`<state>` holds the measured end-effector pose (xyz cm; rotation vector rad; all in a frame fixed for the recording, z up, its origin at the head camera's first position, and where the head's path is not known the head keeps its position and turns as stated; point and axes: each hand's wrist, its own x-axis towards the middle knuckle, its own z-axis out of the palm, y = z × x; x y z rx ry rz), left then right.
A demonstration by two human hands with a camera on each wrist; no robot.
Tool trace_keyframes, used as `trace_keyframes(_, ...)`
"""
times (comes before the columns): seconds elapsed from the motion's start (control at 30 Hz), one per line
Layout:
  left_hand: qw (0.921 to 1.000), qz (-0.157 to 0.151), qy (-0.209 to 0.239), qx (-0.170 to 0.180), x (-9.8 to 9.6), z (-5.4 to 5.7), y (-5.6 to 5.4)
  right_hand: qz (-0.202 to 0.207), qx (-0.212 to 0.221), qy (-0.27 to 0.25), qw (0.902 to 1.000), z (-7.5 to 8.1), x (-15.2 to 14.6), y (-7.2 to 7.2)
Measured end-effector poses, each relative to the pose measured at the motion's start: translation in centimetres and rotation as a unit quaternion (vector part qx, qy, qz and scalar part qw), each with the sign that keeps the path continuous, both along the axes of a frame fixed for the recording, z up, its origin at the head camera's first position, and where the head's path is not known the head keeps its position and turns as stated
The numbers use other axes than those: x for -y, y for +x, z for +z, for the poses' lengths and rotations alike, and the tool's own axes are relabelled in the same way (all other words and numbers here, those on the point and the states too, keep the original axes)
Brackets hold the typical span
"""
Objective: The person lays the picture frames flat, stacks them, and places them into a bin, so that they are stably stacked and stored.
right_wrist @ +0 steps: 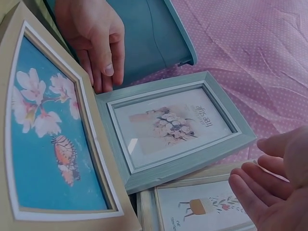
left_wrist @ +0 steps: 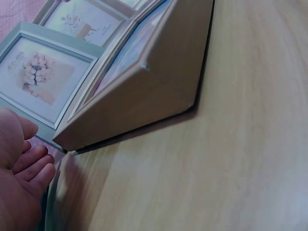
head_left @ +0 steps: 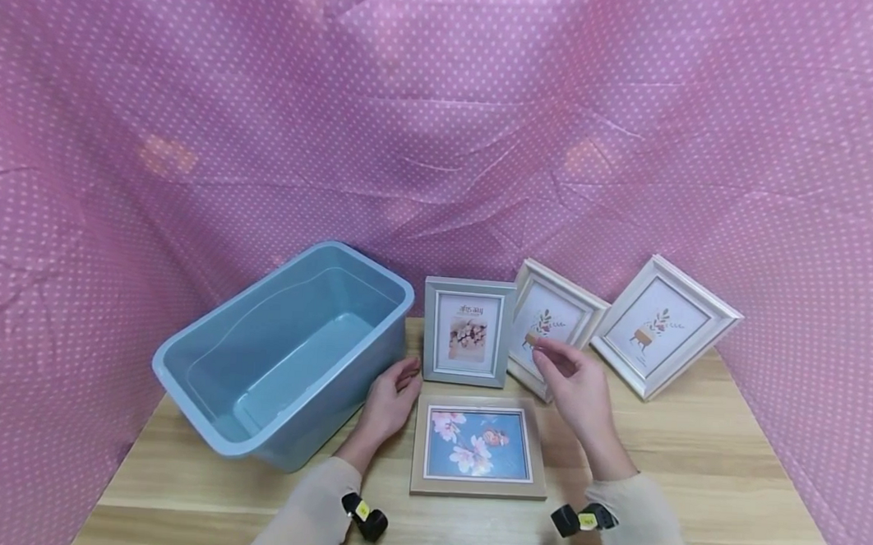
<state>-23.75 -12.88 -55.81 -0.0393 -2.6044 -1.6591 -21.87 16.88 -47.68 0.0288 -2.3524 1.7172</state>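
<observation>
A grey-green picture frame (head_left: 503,334) leans upright in the middle of the table. My left hand (head_left: 391,398) is at its lower left edge, between it and the blue tub; the fingers are loosely bent and hold nothing. Over the front of a cream picture frame (head_left: 564,300) hovers my right hand (head_left: 577,387), its palm empty and its fingers relaxed, as the right wrist view also shows. Between my arms a tan frame (head_left: 479,487) with a flower and butterfly picture lies flat on the table. Its thick side faces the left wrist camera.
The deep blue tub (head_left: 338,382) stands to the left. Another cream frame (head_left: 667,326) leans tilted at the back right, its corner close to its neighbour. A pink dotted cloth (head_left: 443,141) hangs behind and beside the wooden table (head_left: 722,469).
</observation>
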Motion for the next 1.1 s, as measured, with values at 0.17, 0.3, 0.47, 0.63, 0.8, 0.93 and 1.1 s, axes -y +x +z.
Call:
trace_keyframes(0.17, 1.0000, -0.005, 0.005, 0.002, -0.4, 0.0, -0.3, 0.006, -0.003, -0.013, 0.9999, 0.4, 0.2, -0.7)
trace_keyframes(0.3, 1.0000, -0.005, 0.007, 0.003, -0.7, -0.1, -0.6, 0.008, -0.012, -0.012, 0.9998, 0.6, 0.4, -1.2)
trace_keyframes(0.47, 1.0000, -0.006, 0.004, -0.002, -0.7, -0.1, -1.0, 0.009, -0.022, -0.009, 0.9997, 0.8, 0.6, -2.2)
trace_keyframes(0.63, 0.9999, -0.009, 0.005, -0.009, -0.7, -0.3, -1.4, 0.018, -0.016, 0.001, 0.9997, 1.2, 0.7, -3.3)
trace_keyframes(0.8, 0.9998, 0.001, 0.008, -0.018, -0.9, -0.5, -1.8, 0.025, -0.020, 0.028, 0.9991, 2.0, 0.5, -4.4)
trace_keyframes(0.93, 0.9998, 0.004, 0.009, -0.016, -1.1, -0.5, -2.1, 0.033, -0.023, 0.035, 0.9986, 2.2, 0.6, -5.3)
trace_keyframes(1.1, 0.9999, 0.010, -0.003, -0.007, -1.2, -0.5, -2.3, 0.044, -0.020, 0.016, 0.9987, 2.3, 1.1, -6.2)
